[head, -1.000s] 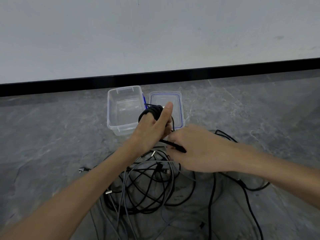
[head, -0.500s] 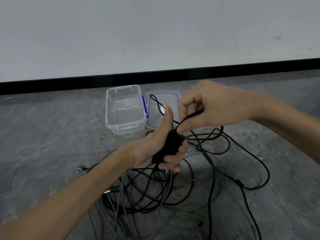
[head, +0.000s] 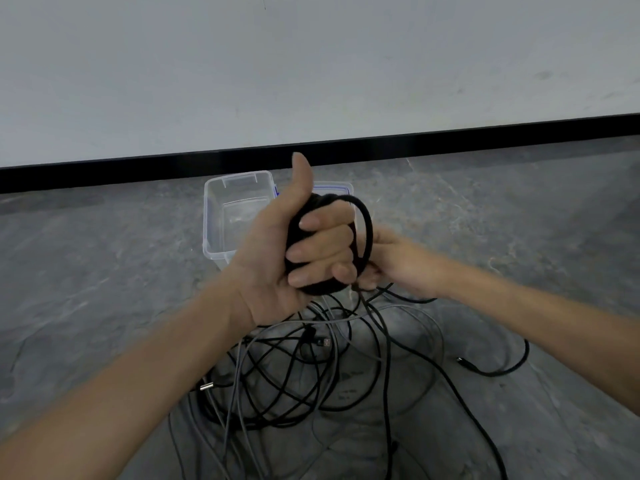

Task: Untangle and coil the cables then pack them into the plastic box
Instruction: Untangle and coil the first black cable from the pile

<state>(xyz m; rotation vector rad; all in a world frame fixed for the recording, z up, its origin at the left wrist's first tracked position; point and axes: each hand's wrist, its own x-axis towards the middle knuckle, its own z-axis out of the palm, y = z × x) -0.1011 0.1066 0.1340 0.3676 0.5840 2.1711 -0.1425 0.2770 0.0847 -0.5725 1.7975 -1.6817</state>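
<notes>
1. The left hand (head: 273,268) is raised above the floor, its fingers (head: 322,252) curled tight around a black cable coil (head: 318,288), with the thumb sticking straight up.
2. The coil sits in the palm as a fat, matte bundle that bulges out above and below the knuckles.
3. The right hand (head: 398,265) is just behind the coil, its fingers bunched and pinching a loose loop (head: 370,223) that arcs off the bundle's right side.
4. Below, a tangle of thin black and grey cables (head: 287,379) sprawls on the mottled grey stone floor (head: 104,271).
5. The clear plastic box (head: 216,216) stands open beyond the hands. It is rectangular with rounded corners, and its blue-edged lid (head: 337,186) lies flat beside it.
</notes>
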